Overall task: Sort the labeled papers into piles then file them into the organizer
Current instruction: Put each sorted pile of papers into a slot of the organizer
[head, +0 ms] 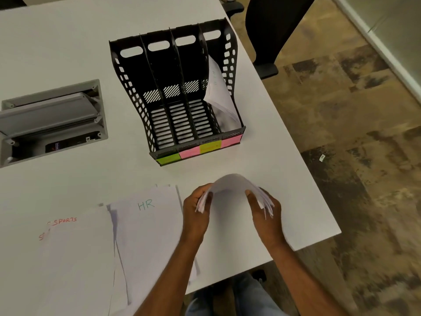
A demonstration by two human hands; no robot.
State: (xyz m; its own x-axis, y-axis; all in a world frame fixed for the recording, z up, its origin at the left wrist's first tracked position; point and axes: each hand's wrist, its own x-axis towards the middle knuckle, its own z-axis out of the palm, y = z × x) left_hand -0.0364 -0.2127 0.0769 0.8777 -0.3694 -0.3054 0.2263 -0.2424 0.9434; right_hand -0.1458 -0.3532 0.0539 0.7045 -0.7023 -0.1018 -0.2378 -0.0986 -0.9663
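Observation:
A black four-slot organizer (134, 87) stands on the white table, with green, pink, yellow and pink sticky notes on its front edge. White sheets (218, 92) lean inside its rightmost slot. Both hands hold one stack of white papers (230, 185), bent into an arch just above the table. My left hand (196, 210) grips its left edge and my right hand (264, 210) its right edge. To the left lies a pile headed "HR" (145, 224), and further left a pile headed "SPORTS" (77, 258).
A grey recessed cable box (52, 119) is set into the table at the left. The table's right edge (319, 190) runs close to my right hand. A black chair (268, 30) stands beyond the far corner, over patterned floor.

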